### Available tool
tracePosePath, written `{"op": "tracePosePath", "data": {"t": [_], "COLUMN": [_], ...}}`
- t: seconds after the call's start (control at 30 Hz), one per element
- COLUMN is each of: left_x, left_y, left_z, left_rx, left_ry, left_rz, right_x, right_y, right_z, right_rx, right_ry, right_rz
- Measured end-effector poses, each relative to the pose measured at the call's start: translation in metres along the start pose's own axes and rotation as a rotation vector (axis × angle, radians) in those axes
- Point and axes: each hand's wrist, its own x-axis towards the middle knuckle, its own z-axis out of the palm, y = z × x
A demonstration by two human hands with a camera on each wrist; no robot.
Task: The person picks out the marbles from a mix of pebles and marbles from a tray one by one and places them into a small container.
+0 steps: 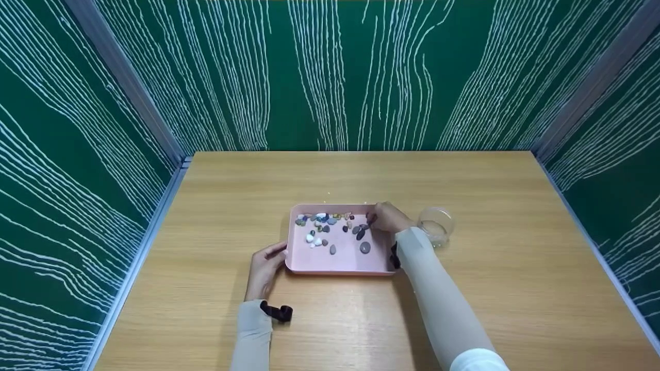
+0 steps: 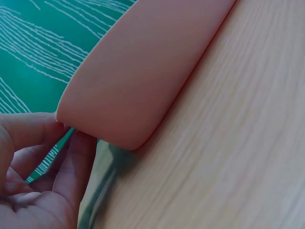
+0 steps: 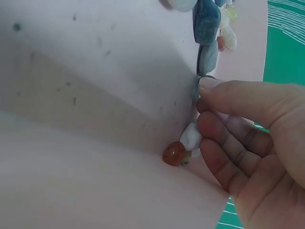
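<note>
A shallow pink tray (image 1: 340, 264) sits on the table with many small stones inside. My left hand (image 1: 265, 270) holds its left side; the left wrist view shows the fingers (image 2: 81, 157) at a corner of the tray wall (image 2: 143, 76). In the tray's far right corner, my right hand (image 1: 389, 216) pinches a small stone between thumb and finger, mostly hidden by the fingertips. Around those fingers, the right wrist view shows a bluish-grey stone (image 3: 207, 21), a grey one (image 3: 208, 58), a white stone (image 3: 191, 137) and an orange-red stone (image 3: 174, 153) along the wall.
A clear round container (image 1: 436, 226) stands right of the tray, close to my right wrist. Colourful stones (image 1: 325, 219) line the tray's far wall; white ones (image 1: 314, 239) and grey ones (image 1: 365, 247) lie nearer. Green patterned panels (image 1: 319, 77) border the wooden table (image 1: 206, 226).
</note>
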Motion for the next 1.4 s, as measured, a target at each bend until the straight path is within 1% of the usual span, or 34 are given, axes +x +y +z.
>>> {"op": "tracePosePath", "data": {"t": [0.1, 0.17, 0.27, 0.43, 0.6, 0.67, 0.9, 1.13, 1.23, 1.4], "left_x": [-0.001, -0.001, -0.001, 0.0, 0.001, 0.001, 0.0, 0.001, 0.001, 0.0], "left_y": [0.0, 0.0, 0.001, 0.001, 0.0, 0.0, -0.001, -0.001, 0.0, 0.0], "left_z": [0.001, 0.001, 0.002, 0.001, 0.002, 0.002, 0.002, 0.002, 0.002, 0.002], "left_rx": [-0.003, -0.007, -0.009, 0.002, -0.01, -0.013, -0.014, -0.014, -0.017, -0.007], "left_ry": [0.004, 0.005, 0.016, 0.013, 0.008, 0.011, 0.018, 0.016, 0.015, 0.027], "left_rz": [0.0, 0.004, -0.008, -0.02, -0.016, -0.019, -0.011, -0.016, -0.019, -0.028], "right_x": [0.0, 0.0, 0.001, 0.0, -0.005, -0.007, -0.012, -0.015, -0.018, -0.023], "right_y": [0.0, 0.0, -0.001, -0.002, -0.004, -0.005, -0.004, 0.002, 0.003, 0.002], "right_z": [0.0, -0.001, -0.002, -0.005, -0.01, -0.013, -0.021, -0.023, -0.025, -0.032], "right_rx": [-0.001, 0.02, 0.052, 0.114, 0.225, 0.265, 0.325, 0.368, 0.402, 0.461], "right_ry": [-0.006, -0.013, -0.019, -0.028, -0.04, -0.041, -0.047, -0.006, 0.0, 0.012], "right_rz": [-0.003, 0.017, 0.055, 0.117, 0.218, 0.241, 0.266, 0.203, 0.196, 0.228]}}
